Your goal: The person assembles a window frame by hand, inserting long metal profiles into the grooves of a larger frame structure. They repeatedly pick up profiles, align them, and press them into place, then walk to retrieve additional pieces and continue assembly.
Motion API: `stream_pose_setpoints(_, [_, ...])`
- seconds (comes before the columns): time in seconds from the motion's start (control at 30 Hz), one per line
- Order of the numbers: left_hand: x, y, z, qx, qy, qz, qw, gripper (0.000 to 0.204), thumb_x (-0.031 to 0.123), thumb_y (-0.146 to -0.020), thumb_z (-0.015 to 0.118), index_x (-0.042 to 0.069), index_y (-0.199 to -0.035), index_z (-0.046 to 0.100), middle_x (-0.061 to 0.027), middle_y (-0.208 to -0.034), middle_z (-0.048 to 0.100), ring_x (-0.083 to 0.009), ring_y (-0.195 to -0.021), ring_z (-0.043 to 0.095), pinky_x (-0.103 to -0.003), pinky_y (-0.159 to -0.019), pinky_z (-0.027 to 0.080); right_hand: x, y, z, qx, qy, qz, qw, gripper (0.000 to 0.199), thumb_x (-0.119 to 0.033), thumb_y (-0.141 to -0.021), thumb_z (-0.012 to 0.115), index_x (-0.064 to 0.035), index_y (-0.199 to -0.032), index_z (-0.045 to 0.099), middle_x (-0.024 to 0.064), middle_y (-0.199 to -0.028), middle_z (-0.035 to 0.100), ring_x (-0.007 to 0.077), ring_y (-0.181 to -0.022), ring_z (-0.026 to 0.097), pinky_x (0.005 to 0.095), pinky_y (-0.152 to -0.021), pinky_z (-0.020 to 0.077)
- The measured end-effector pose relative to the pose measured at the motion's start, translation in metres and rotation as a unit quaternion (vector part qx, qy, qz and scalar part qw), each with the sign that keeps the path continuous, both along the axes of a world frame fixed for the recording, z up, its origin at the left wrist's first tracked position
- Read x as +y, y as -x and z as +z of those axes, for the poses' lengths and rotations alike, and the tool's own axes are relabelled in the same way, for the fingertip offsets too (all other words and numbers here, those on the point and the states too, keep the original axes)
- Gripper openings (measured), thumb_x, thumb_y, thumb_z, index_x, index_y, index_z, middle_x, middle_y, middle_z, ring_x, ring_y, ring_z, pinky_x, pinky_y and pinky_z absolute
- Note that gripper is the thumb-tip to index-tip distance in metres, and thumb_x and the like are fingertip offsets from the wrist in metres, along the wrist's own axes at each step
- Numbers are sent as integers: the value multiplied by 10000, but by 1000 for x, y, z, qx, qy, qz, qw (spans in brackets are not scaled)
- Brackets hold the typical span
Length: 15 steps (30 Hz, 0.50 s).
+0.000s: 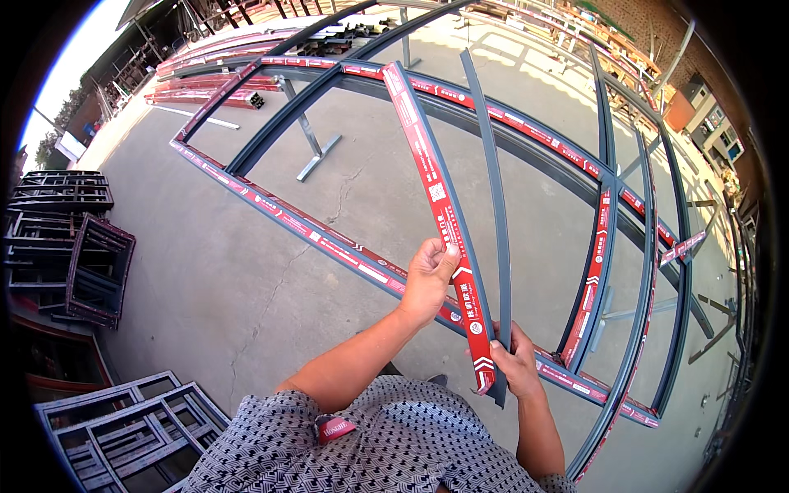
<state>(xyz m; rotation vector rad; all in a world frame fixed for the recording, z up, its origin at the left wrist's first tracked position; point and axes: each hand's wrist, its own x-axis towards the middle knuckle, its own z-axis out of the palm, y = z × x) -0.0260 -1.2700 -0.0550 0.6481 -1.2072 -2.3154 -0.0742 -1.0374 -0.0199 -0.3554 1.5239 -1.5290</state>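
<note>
- Concrete yard floor [214, 271], cracked, filling the scene.
- Big grey window frame [312, 234] with red protective tape, resting on metal stands [316, 156], spanning centre to right, near rail passing just beyond both hands.
- Stacks of smaller dark frames [74, 238] far left; grey frames [123, 427] near left on the floor.
- Pile of red-wrapped profiles [214, 82] far left.
- Red-taped grey profile strip [436, 197], long, held slanted from near centre up toward far centre, above the frame.
- Bare grey strip [493, 205] just right of the taped one, lower ends close together at the right hand.
- Patterned shirt [370, 444] at near edge.
- Left hand [427, 275] closed round the taped strip partway up, thumb on its left edge.
- Right hand [516, 361] wrapped round the lower ends of the strips, fingers curled shut on the bare one.
</note>
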Motion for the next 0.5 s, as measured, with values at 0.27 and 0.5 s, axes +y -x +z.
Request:
stream_pose_setpoints(0.27, [-138,-70,19,29,-93,33,995,311,373,-1116,645,99,-1217,539,-76,-1022,705,-168,-941,712,-395,-826,632,-149,-48,3,126,-46,17,991,175,-102,-921,720,-6,-1059,671,1,-831,644,60,-685,532,265,-623,457])
stream_pose_setpoints(0.5, [-249,-141,39,-14,-40,95,995,389,356,-1093,676,56,-1268,501,-56,-1015,639,-171,-904,680,-397,-832,618,-275,-90,21,109,-45,84,989,171,-60,-924,705,-1,-1074,647,-11,-816,623,55,-694,543,274,-617,457])
